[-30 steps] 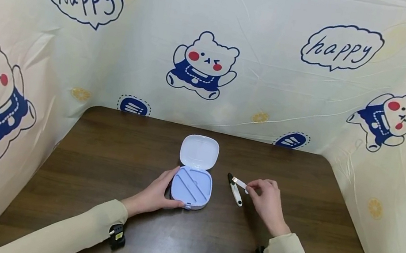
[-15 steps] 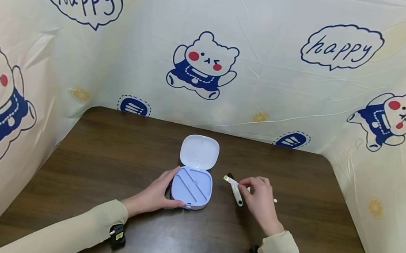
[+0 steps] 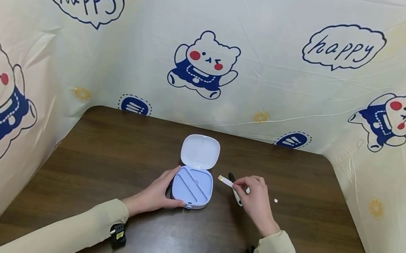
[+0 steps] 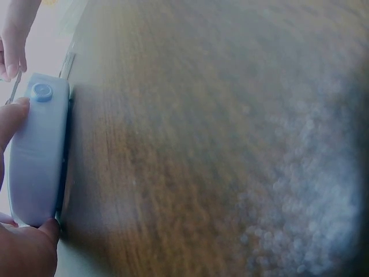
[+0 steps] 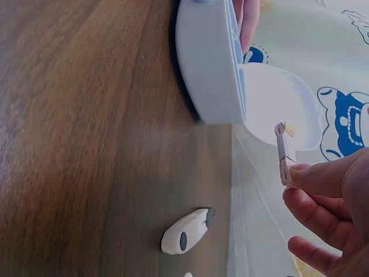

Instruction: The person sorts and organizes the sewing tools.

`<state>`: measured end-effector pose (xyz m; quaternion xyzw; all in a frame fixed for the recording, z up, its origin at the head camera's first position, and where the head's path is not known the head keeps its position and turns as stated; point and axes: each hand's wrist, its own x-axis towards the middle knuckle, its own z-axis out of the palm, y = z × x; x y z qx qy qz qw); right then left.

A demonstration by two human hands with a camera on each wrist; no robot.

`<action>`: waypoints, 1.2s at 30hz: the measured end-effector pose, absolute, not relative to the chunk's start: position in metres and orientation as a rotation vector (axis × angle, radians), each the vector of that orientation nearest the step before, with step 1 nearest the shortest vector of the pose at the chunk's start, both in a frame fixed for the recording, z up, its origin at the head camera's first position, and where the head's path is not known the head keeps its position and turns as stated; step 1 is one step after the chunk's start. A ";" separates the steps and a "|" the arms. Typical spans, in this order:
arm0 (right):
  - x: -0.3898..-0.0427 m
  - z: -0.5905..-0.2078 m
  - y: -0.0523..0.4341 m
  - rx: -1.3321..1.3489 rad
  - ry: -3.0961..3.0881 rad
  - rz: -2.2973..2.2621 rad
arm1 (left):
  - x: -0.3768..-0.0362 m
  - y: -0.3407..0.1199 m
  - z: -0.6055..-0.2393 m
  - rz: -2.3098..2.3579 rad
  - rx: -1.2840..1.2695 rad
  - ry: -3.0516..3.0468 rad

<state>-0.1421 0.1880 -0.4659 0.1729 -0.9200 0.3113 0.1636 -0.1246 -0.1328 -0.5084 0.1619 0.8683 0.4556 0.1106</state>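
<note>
A pale blue case (image 3: 193, 186) stands on the table with its lid (image 3: 200, 152) swung back. Two slanted grooves cross its inner tray. My left hand (image 3: 158, 188) grips the case's left side, thumb at the front near the round button (image 4: 42, 92). Between thumb and fingertips, my right hand (image 3: 255, 200) pinches a small flat white stick with a yellowish tip (image 5: 285, 151), held above the table just right of the case. Under that hand lies a white tool with a black end (image 5: 187, 232), partly covered in the head view.
A small white dot-like piece (image 3: 275, 200) lies on the brown table (image 3: 102, 150) right of my right hand. Another white bit (image 3: 247, 191) shows beside its fingers. Printed cloth (image 3: 267, 79) hangs around the table's back and sides.
My right hand has moved left toward the case, carrying the white stick across the white tool. The dot-like piece on the table has come into view. My left hand keeps its grip.
</note>
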 end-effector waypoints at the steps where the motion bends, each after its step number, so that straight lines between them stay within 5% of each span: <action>1: -0.142 -0.466 0.187 0.490 -2.630 0.890 | -0.125 -0.133 -0.508 1.336 0.474 2.551; 36: -0.131 -0.466 0.131 0.603 -2.694 0.993 | -0.125 -0.132 -0.507 1.333 0.445 2.534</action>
